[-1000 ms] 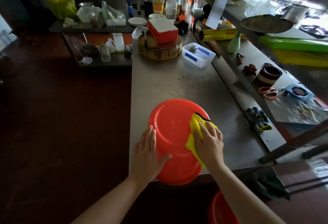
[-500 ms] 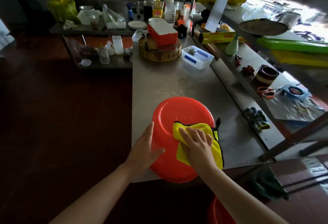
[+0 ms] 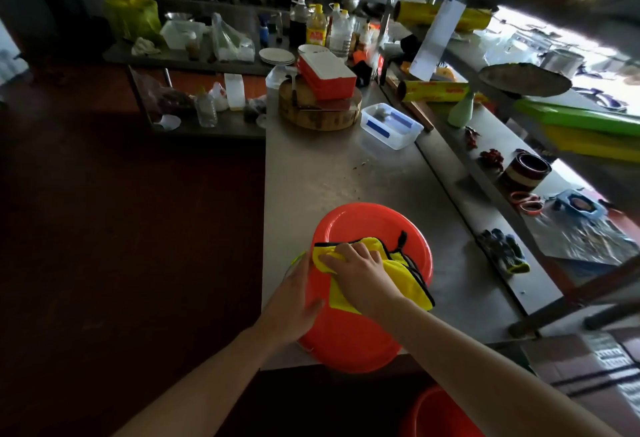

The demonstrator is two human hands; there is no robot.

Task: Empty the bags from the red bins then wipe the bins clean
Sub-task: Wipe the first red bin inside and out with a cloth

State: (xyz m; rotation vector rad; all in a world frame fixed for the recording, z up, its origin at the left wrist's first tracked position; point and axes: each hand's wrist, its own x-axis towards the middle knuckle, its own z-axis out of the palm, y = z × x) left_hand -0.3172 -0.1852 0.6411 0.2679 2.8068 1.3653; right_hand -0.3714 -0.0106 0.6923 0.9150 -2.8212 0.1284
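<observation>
A round red bin point(image 3: 363, 221) lies upside down on the near end of the steel counter point(image 3: 332, 173), overhanging the front edge. My right hand point(image 3: 360, 272) presses a yellow cloth point(image 3: 398, 270) with black trim flat on the bin's upturned bottom, fingers spread toward the left rim. My left hand point(image 3: 294, 305) grips the bin's left side and steadies it. The rim of a second red bin point(image 3: 440, 416) shows on the floor at the bottom, under my right forearm.
A clear plastic tub point(image 3: 391, 126) and a wooden chopping block point(image 3: 320, 110) carrying a red box point(image 3: 327, 76) stand farther along the counter. Dark gloves point(image 3: 504, 251) lie on the raised ledge to the right. Bottles crowd the far end. Dark floor lies to the left.
My right hand has swept the yellow cloth from the bin's right edge leftward across its bottom, and the cloth has spread out. My left hand has slid onto the bin's left side.
</observation>
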